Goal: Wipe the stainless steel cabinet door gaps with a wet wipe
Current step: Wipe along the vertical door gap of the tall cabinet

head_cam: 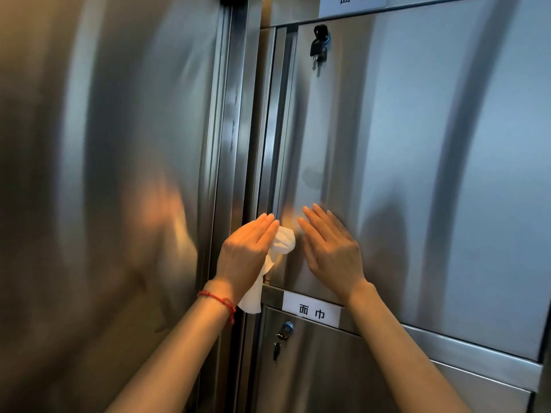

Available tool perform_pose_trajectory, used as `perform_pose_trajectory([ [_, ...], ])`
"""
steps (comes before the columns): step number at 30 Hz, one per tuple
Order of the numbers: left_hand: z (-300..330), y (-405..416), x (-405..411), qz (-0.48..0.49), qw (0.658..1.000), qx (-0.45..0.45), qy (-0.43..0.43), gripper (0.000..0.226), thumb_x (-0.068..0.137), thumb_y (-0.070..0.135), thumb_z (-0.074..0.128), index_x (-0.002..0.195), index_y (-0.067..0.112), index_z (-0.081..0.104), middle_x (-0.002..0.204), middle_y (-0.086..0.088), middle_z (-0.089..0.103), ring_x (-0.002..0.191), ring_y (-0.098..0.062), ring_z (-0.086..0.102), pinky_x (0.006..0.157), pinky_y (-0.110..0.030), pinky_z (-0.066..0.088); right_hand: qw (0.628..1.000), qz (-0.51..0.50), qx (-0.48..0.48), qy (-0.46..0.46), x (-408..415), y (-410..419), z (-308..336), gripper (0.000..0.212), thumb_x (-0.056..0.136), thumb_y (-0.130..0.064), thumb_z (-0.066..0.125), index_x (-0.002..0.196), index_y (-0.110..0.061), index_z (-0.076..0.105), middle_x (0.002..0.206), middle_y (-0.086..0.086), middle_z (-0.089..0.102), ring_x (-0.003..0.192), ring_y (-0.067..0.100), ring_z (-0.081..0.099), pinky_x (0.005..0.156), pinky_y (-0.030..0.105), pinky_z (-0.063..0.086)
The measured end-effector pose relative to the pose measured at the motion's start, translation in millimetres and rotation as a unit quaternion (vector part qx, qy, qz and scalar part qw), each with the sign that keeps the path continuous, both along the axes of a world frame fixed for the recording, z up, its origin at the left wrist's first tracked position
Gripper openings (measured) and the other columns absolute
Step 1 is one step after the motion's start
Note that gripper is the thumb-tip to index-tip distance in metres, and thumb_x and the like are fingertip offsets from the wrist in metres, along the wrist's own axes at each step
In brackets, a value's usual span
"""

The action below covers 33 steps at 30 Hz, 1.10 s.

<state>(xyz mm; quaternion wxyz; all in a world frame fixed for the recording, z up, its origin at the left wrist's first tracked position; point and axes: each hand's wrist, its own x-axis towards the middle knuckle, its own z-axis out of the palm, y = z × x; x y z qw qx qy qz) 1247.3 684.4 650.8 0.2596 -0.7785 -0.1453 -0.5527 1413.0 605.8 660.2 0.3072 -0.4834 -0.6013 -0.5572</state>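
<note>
We have one head-worn view, close to the steel cabinet door (417, 162), facing forward and slightly down at it.

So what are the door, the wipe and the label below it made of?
Door: brushed stainless steel, by its streaky soft reflections. Wipe: thin white nonwoven sheet, crumpled and limp, probably damp. Label: white, printed, seemingly paper or plastic; cannot tell which.

Two hands show: the left hand (249, 248) and the right hand (329, 251). One wipe (281, 242) sits under the left hand's fingers. Two labels: one (311, 312) just below the right hand, one (353, 3) far above it. Two locks with keys: one (319, 44) well above the hands, one (285, 330) below them. One red bracelet (217, 301) circles the left wrist.
</note>
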Motion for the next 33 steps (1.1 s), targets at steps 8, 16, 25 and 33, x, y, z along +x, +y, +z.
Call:
perform_pose_trajectory([
  [8, 29.8, 9.4, 11.2, -0.006, 0.999, 0.020, -0.032, 0.058, 0.045, -0.002, 0.091, 0.098, -0.005, 0.070, 0.100, -0.020, 0.070, 0.088, -0.033, 0.069, 0.070, -0.044, 0.056, 0.999, -0.010, 0.029, -0.015, 2.4, 8.4, 34.6, 0.032, 0.079, -0.008, 0.072, 0.111, -0.002, 0.069, 0.122, 0.016, 0.063, 0.116, 0.034, 0.058, 0.094, 0.050, 0.049],
  [16, 55.6, 24.3, 22.2, -0.008, 0.998, 0.030, -0.058, 0.054, 0.044, -0.010, 0.087, 0.095, -0.006, 0.070, 0.096, -0.020, 0.070, 0.085, -0.033, 0.070, 0.063, -0.041, 0.057, 0.998, -0.039, 0.036, -0.024, 10.4, 17.1, 56.5, 0.028, 0.079, -0.009, 0.070, 0.106, -0.001, 0.070, 0.120, 0.018, 0.064, 0.114, 0.036, 0.058, 0.098, 0.050, 0.043],
  [25, 73.4, 46.6, 31.8, -0.019, 0.996, 0.037, -0.085, 0.057, 0.042, -0.010, 0.086, 0.096, -0.005, 0.070, 0.096, -0.019, 0.071, 0.084, -0.030, 0.070, 0.064, -0.041, 0.057, 0.996, -0.056, 0.049, -0.041, 16.5, 20.7, 65.2, 0.030, 0.088, -0.013, 0.050, 0.107, -0.002, 0.070, 0.122, 0.016, 0.063, 0.118, 0.033, 0.056, 0.102, 0.048, 0.040],
  [33, 90.7, 50.4, 39.2, -0.037, 0.992, 0.051, -0.107, 0.056, 0.045, -0.009, 0.086, 0.098, -0.006, 0.069, 0.098, -0.021, 0.070, 0.087, -0.032, 0.070, 0.070, -0.045, 0.056, 0.996, -0.047, 0.050, -0.054, 23.1, 23.5, 65.3, 0.038, 0.090, -0.017, 0.041, 0.110, -0.002, 0.070, 0.124, 0.015, 0.062, 0.119, 0.034, 0.056, 0.095, 0.051, 0.048],
])
